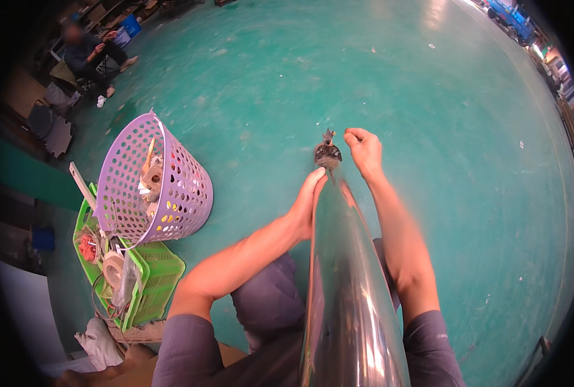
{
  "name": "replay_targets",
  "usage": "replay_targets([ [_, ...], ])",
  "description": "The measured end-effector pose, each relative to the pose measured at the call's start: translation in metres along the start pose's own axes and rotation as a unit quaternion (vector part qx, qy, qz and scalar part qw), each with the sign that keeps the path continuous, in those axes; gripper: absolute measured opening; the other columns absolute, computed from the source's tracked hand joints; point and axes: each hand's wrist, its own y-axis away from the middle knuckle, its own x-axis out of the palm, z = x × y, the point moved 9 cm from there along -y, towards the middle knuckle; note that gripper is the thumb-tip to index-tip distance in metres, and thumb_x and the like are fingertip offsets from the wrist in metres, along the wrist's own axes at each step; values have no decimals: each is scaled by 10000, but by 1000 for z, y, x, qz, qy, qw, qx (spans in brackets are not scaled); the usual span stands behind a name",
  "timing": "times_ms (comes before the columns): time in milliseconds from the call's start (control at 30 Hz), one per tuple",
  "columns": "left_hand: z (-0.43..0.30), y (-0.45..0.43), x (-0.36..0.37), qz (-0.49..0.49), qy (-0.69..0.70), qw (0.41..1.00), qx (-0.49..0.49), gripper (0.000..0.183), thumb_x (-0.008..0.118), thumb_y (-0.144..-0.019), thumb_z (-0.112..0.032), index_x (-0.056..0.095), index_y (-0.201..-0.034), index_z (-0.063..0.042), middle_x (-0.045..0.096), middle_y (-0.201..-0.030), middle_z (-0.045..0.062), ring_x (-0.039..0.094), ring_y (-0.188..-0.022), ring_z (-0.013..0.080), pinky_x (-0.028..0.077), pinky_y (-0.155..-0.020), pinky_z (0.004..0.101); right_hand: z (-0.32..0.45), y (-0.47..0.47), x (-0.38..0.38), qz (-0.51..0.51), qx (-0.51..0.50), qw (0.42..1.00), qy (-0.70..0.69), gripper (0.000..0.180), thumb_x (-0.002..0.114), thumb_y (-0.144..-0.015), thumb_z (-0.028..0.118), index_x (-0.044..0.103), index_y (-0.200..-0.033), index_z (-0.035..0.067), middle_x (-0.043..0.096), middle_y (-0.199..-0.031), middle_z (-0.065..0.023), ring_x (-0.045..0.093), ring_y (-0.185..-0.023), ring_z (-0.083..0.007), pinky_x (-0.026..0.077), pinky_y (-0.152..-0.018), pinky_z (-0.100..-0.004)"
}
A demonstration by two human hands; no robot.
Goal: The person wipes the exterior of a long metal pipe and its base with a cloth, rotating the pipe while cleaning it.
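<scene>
A long, shiny metal tube or cylinder (pixel 349 290) runs from below the camera out between my forearms. At its far end is a dark, rough, round piece (pixel 328 155) with a small metal fitting (pixel 328 137) standing out of it. My left hand (pixel 314 188) holds the left side of the cylinder near that end, its thumb by the rim; the other fingers are partly hidden. Just right of the fitting, my right hand (pixel 364 147) is raised with its fingers curled and the thumb and forefinger tips close together. Whether something small is between them cannot be told.
A purple perforated plastic basket (pixel 185 193) with mixed items stands to the left, against a green plastic crate (pixel 158 275) holding tape rolls and cords. A seated person (pixel 86 53) is at the upper left. A blue vehicle or machine (pixel 511 19) is at the upper right.
</scene>
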Motion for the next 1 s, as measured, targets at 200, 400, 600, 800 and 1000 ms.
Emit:
replay_targets([
  [200,-2,-2,1,42,-4,999,11,562,393,-995,-624,643,-1118,-136,697,-952,70,672,-838,226,568,-751,412,5,-2,12,31,0,999,-9,272,725,-901,199,767,-1106,25,783,-919,-123,722,-821,-182,569,-794,-334],
  [400,-2,-2,-1,6,9,1000,14,569,399,-991,-627,649,-1095,-126,700,-933,71,677,-822,221,571,-750,409,3,-11,10,45,92,991,-82,227,710,-909,192,778,-1048,26,779,-879,-104,704,-771,-160,567,-761,-334],
  [600,-3,4,3,17,5,1000,6,568,400,-989,-625,658,-1057,-123,697,-898,73,674,-825,226,567,-757,412,-3,-17,12,25,-16,999,16,225,710,-900,179,787,-1064,45,783,-940,-139,746,-845,-207,571,-796,-343],
  [800,-3,7,2,-21,2,1000,8,578,395,-986,-632,652,-1095,-126,697,-946,79,669,-852,230,562,-776,430,-11,-7,11,5,-39,997,62,256,726,-888,219,788,-1074,55,777,-977,-164,759,-911,-249,571,-833,-361],
  [1000,-4,10,11,26,47,999,6,441,447,-1031,-497,616,-1192,-123,649,-949,14,633,-810,127,528,-733,317,-22,-4,18,45,7,998,32,226,706,-902,215,788,-1031,49,777,-913,-138,744,-848,-231,561,-788,-364],
])
